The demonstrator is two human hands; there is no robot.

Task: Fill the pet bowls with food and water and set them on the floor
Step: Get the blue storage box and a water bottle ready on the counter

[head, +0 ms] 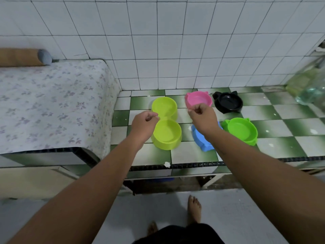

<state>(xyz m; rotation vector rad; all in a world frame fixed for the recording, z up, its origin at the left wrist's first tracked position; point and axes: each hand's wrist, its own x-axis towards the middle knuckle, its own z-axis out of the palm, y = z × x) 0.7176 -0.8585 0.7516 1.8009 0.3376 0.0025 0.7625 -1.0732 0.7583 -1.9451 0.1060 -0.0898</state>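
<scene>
A yellow-green double bowl (166,120) lies on the green-and-white tiled counter (193,155). My left hand (145,120) curls its fingers at the narrow waist between the two cups and pinches the rim there. My right hand (201,114) pinches the near rim of a pink bowl (198,99), which looks tilted toward me. Under my right wrist lies a blue bowl (202,141), partly hidden. A bright green bowl (241,130) stands to its right and a black bowl (228,102) sits behind that. All the bowls look empty.
A large clear water jug (309,85) leans at the counter's far right. A floral cloth (52,103) covers the raised surface on the left, with a rolled mat (21,57) at its back. White wall tiles rise behind. My bare foot (194,208) stands on the grey floor.
</scene>
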